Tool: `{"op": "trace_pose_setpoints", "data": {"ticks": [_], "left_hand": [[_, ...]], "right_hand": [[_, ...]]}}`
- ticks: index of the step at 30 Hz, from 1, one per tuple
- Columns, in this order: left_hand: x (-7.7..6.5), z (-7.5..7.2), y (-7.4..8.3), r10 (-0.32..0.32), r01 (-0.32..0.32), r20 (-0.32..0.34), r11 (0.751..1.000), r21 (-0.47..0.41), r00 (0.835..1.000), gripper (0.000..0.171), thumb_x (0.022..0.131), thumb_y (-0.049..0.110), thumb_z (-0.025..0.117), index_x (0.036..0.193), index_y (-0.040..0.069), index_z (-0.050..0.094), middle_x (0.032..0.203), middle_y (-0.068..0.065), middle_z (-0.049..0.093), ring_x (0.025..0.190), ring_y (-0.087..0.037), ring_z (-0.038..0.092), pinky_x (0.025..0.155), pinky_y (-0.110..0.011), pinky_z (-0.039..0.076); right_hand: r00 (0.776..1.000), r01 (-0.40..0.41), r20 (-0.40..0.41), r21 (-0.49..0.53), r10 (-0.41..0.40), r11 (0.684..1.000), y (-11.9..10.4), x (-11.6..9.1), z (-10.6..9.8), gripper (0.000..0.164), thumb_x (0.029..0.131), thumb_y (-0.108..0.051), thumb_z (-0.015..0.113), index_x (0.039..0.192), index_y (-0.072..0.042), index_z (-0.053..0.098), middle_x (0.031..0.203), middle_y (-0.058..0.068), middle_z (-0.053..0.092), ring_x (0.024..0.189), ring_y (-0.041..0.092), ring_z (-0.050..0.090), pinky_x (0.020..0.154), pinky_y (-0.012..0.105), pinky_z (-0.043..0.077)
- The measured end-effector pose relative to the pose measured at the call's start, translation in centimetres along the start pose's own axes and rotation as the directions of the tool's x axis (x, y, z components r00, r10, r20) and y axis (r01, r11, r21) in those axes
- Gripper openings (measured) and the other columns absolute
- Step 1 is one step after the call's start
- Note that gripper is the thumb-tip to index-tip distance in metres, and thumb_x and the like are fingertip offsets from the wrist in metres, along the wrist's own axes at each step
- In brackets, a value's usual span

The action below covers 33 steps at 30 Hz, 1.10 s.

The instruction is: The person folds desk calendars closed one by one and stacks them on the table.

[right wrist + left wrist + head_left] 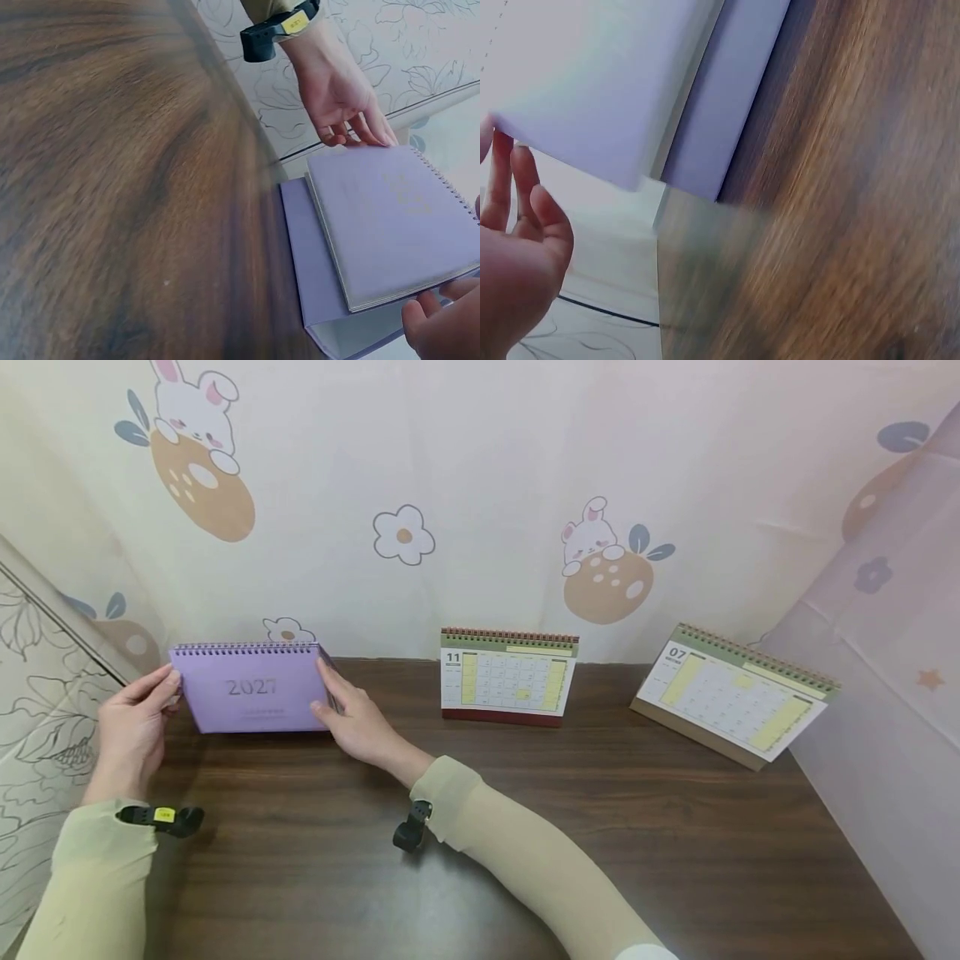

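A purple spiral-bound desk calendar [251, 693] marked 2027 stands on the table at the left, near the back wall. My left hand [135, 722] pinches its left edge near the top, with thumb in front and fingertips behind the cover in the left wrist view. At the opposite side, my right hand [360, 718] holds the right edge between thumb and fingers. The right wrist view shows the cover and pages [394, 225] lying over the purple stand [300, 244], whose lower strip sticks out beneath them. Part of the right hand is cut off there.
Another desk calendar [510, 681] showing 11 stands mid-table at the back. To its right, a calendar [735, 697] showing 07 stands angled. A patterned curtain [480, 485] hangs behind the brown wooden table [315, 860]. A flower-line panel [45, 718] borders the left.
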<state>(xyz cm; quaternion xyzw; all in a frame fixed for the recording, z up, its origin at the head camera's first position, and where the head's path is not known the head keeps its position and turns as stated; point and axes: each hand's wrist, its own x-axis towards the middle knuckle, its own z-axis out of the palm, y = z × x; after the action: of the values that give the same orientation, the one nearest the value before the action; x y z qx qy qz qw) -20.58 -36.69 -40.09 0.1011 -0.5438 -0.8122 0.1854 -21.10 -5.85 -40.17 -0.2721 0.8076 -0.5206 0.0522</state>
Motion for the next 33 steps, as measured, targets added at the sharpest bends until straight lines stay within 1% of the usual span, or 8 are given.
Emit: {"op": "trace_pose_setpoints", "data": {"ticks": [4, 5, 7, 11, 15, 17, 27, 33], "left_hand": [[0.2, 0.4, -0.3, 0.026, -0.027, -0.035, 0.999, -0.037, 0.999, 0.016, 0.085, -0.003, 0.076, 0.099, 0.001, 0.078, 0.077, -0.003, 0.073, 0.066, -0.009, 0.067, 0.053, -0.019, 0.049], [0.2, 0.5, -0.3, 0.03, -0.031, -0.05, 0.999, -0.029, 0.998, 0.015, 0.084, -0.003, 0.076, 0.098, 0.002, 0.078, 0.078, -0.002, 0.073, 0.066, -0.009, 0.067, 0.052, -0.019, 0.048], [0.2, 0.6, -0.3, 0.032, -0.032, -0.079, 0.999, 0.003, 0.996, 0.015, 0.083, 0.0, 0.079, 0.098, 0.002, 0.079, 0.081, -0.001, 0.073, 0.068, -0.008, 0.066, 0.053, -0.018, 0.049], [0.5, 0.9, -0.4, 0.035, -0.024, -0.147, 0.997, 0.074, 0.989, 0.018, 0.081, 0.006, 0.082, 0.099, 0.004, 0.078, 0.086, 0.002, 0.071, 0.073, -0.007, 0.064, 0.055, -0.016, 0.049], [0.8, 1.0, -0.6, 0.049, -0.031, -0.176, 0.994, 0.1, 0.983, 0.017, 0.081, 0.007, 0.083, 0.097, 0.004, 0.078, 0.085, 0.002, 0.07, 0.074, -0.008, 0.061, 0.055, -0.016, 0.049], [0.8, 1.0, -0.6, 0.052, -0.035, -0.162, 0.994, 0.1, 0.985, 0.017, 0.081, 0.008, 0.082, 0.097, 0.004, 0.077, 0.085, 0.002, 0.071, 0.074, -0.008, 0.062, 0.056, -0.016, 0.049], [1.2, 1.3, -0.7, 0.039, -0.031, -0.156, 0.998, 0.051, 0.987, 0.018, 0.081, 0.011, 0.082, 0.098, 0.005, 0.078, 0.083, 0.002, 0.072, 0.075, -0.007, 0.064, 0.056, -0.016, 0.049], [1.3, 1.3, -0.9, 0.053, -0.046, -0.157, 0.998, 0.048, 0.986, 0.016, 0.08, 0.008, 0.082, 0.095, 0.002, 0.079, 0.081, 0.001, 0.072, 0.07, -0.008, 0.063, 0.057, -0.016, 0.05]], "right_hand": [[1.0, -0.011, -0.011, -0.024, 0.011, 1.0, 0.2, 0.0, 0.2, 0.066, 0.103, -0.026, 0.055, 0.16, -0.025, 0.02, 0.16, -0.006, 0.027, 0.144, 0.011, 0.028, 0.115, 0.029, 0.023], [1.0, -0.017, -0.016, -0.033, 0.016, 0.999, 0.3, 0.0, 0.3, 0.066, 0.103, -0.026, 0.055, 0.16, -0.027, 0.021, 0.157, -0.004, 0.037, 0.138, 0.011, 0.039, 0.112, 0.028, 0.03], [0.999, -0.032, -0.037, -0.031, 0.031, 0.999, 0.4, 0.0, 0.3, 0.065, 0.103, -0.027, 0.057, 0.159, -0.029, 0.024, 0.149, -0.002, 0.048, 0.112, 0.012, 0.059, 0.097, 0.027, 0.044], [0.992, -0.075, -0.097, 0.026, 0.078, 0.997, 0.4, 0.2, 0.4, 0.063, 0.101, -0.022, 0.059, 0.157, -0.025, 0.032, 0.134, 0.001, 0.06, 0.073, 0.009, 0.059, 0.069, 0.021, 0.047], [0.987, -0.087, -0.13, 0.033, 0.09, 0.996, 0.5, 0.8, 0.3, 0.057, 0.1, -0.016, 0.059, 0.153, -0.013, 0.04, 0.138, 0.005, 0.059, 0.108, 0.008, 0.063, 0.085, 0.017, 0.048], [0.986, -0.081, -0.142, 0.012, 0.081, 0.997, 0.6, 1.1, 0.2, 0.051, 0.1, -0.015, 0.059, 0.149, -0.008, 0.046, 0.133, 0.007, 0.062, 0.112, 0.01, 0.061, 0.089, 0.016, 0.047], [0.974, -0.079, -0.217, -0.019, 0.073, 0.997, 1.0, 2.4, 0.4, 0.025, 0.1, -0.018, 0.063, 0.121, -0.004, 0.069, 0.107, 0.002, 0.068, 0.094, 0.006, 0.061, 0.08, 0.015, 0.047], [0.956, -0.051, -0.293, -0.092, 0.022, 0.995, 1.3, 2.6, 0.5, 0.02, 0.096, -0.017, 0.069, 0.111, -0.006, 0.075, 0.118, 0.002, 0.061, 0.09, 0.005, 0.06, 0.074, 0.011, 0.045]]}}
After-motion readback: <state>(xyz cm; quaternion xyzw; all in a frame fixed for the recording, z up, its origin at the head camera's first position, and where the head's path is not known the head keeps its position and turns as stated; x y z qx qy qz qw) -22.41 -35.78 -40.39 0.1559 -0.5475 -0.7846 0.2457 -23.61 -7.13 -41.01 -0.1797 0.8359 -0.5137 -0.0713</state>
